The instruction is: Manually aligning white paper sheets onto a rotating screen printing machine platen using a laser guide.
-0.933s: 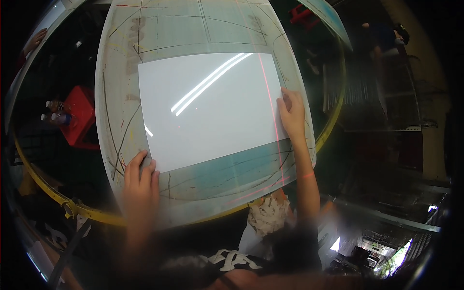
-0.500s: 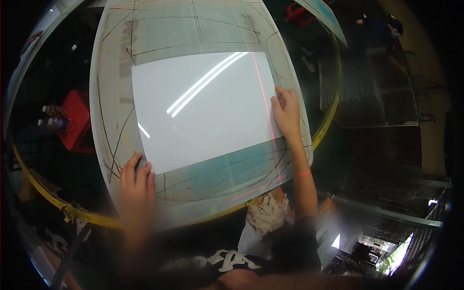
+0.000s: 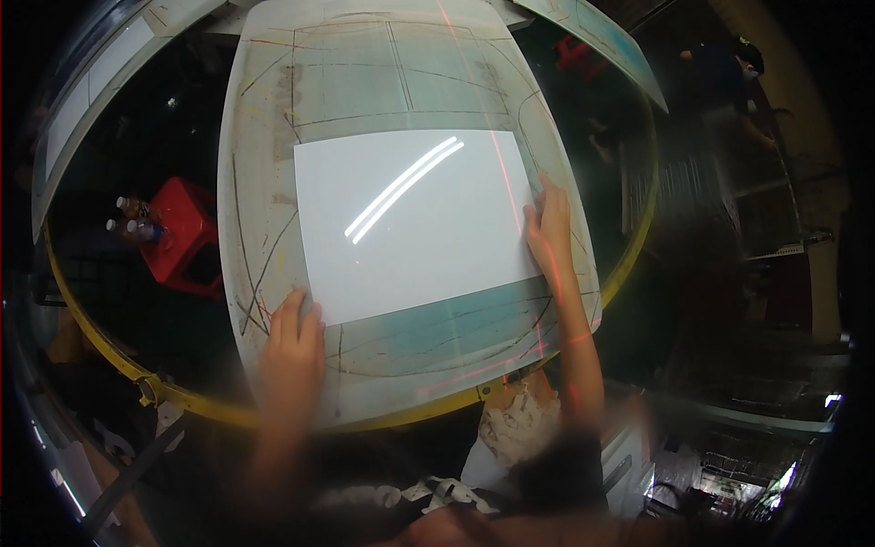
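A glossy white sheet [image 3: 419, 237] lies flat on a large pale board [image 3: 447, 319] marked with dark curved lines. My left hand [image 3: 293, 342] rests at the sheet's near left corner, fingers bent and slightly apart, the tips against its edge. Along the right edge, the thumb of my right hand [image 3: 551, 228] touches the sheet. The index finger there stretches forward onto the board, just outside the sheet. Neither hand visibly grips it; what the undersides of the fingers do is hidden. A red laser line crosses the sheet's right part and falls over my right hand.
A yellow curved rail [image 3: 219, 415] runs beneath the board. To the left stands a red stool [image 3: 187, 232] with several bottles [image 3: 137, 223] on it. Another board [image 3: 606, 36] juts in at the upper right. Farther right, a person [image 3: 725, 73] in dark clothing bends forward.
The view has shifted, so board and stool appear farther right. The sheet sits slightly closer to me on the board. My right index finger has come off the sheet's edge.
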Tool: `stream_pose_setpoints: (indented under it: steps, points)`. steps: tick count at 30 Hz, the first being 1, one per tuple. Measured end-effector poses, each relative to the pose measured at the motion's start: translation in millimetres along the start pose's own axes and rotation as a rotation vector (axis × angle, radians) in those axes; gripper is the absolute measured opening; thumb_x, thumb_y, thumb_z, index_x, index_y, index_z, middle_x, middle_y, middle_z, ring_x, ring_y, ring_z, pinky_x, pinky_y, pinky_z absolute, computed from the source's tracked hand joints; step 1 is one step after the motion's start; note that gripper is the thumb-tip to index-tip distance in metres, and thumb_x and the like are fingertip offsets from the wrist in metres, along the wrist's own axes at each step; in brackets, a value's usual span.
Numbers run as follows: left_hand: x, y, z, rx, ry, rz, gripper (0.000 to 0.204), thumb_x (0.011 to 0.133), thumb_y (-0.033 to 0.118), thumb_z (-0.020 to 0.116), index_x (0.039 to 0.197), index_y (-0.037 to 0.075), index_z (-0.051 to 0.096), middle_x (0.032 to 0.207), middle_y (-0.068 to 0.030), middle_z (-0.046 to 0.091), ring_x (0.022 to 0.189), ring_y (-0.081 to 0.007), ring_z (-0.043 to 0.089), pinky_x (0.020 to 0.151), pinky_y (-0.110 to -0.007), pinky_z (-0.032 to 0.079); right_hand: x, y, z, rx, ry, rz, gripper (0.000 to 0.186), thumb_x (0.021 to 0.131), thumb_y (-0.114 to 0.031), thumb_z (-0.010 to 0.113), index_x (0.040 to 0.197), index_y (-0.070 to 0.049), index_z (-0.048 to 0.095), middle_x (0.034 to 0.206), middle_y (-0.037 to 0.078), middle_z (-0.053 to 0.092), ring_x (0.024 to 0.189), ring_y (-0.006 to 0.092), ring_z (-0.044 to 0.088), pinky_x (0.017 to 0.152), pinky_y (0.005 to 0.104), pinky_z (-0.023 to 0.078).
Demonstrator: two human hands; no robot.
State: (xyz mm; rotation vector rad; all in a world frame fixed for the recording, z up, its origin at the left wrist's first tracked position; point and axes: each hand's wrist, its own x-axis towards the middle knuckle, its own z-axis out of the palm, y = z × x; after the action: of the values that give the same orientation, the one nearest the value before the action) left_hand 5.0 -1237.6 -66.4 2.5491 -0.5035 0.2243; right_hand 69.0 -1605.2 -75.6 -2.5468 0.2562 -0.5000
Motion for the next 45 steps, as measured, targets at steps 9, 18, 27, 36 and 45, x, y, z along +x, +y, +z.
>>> stream_pose_setpoints:
  steps: [9,18,27,36,45]
  points:
    - [-25.3,13.5,-21.6,0.219,-0.062,0.154,0.038,0.082,0.009,0.06,0.119,0.001,0.058,0.139,-0.0144,0.045,0.123,-0.0339,0.047,0.101,-0.043,0.041,-27.0,3.9,-34.4,-0.168,-0.011,-0.111,0.053,0.082,-0.011,0.063,0.133,-0.012,0.048,0.112,0.017,0.046,0.104,0.0355,0.049,0.089,0.0438,0.042]
    - [-99.0,30.5,-26.4,-0.178,0.018,0.394,0.027,0.084,0.0,0.059,0.111,0.002,0.062,0.129,-0.0178,0.053,0.115,-0.0358,0.053,0.093,-0.042,0.044,-311.6,9.9,-231.7,-0.324,-0.033,0.436,0.035,0.087,-0.021,0.061,0.12,-0.01,0.058,0.099,0.009,0.06,0.093,0.0247,0.06,0.081,0.036,0.046]
    - [-115.3,54.5,-19.1,-0.212,-0.153,0.628,0.024,0.081,-0.003,0.061,0.104,0.0,0.062,0.125,-0.0194,0.055,0.111,-0.037,0.056,0.091,-0.043,0.046,-558.3,14.5,-257.3,-0.425,-0.052,0.941,0.042,0.077,-0.018,0.071,0.116,-0.004,0.061,0.115,0.016,0.06,0.109,0.0319,0.056,0.094,0.0376,0.043]
    - [-129.5,78.4,-28.1,-0.206,-0.16,0.66,0.027,0.079,-0.002,0.061,0.107,0.001,0.061,0.125,-0.0189,0.055,0.11,-0.0371,0.057,0.089,-0.044,0.047,-572.0,11.7,-256.8,-0.388,0.052,0.925,0.046,0.076,-0.02,0.072,0.118,-0.006,0.061,0.118,0.014,0.061,0.113,0.0315,0.054,0.098,0.0378,0.041]
    - [-140.0,78.8,-22.3,-0.205,-0.176,0.662,0.029,0.079,-0.001,0.061,0.108,0.003,0.061,0.127,-0.0167,0.054,0.111,-0.0358,0.056,0.091,-0.043,0.046,-576.6,11.5,-262.1,-0.35,0.09,0.866,0.045,0.077,-0.022,0.073,0.117,-0.006,0.062,0.118,0.013,0.062,0.113,0.0304,0.055,0.097,0.037,0.042]
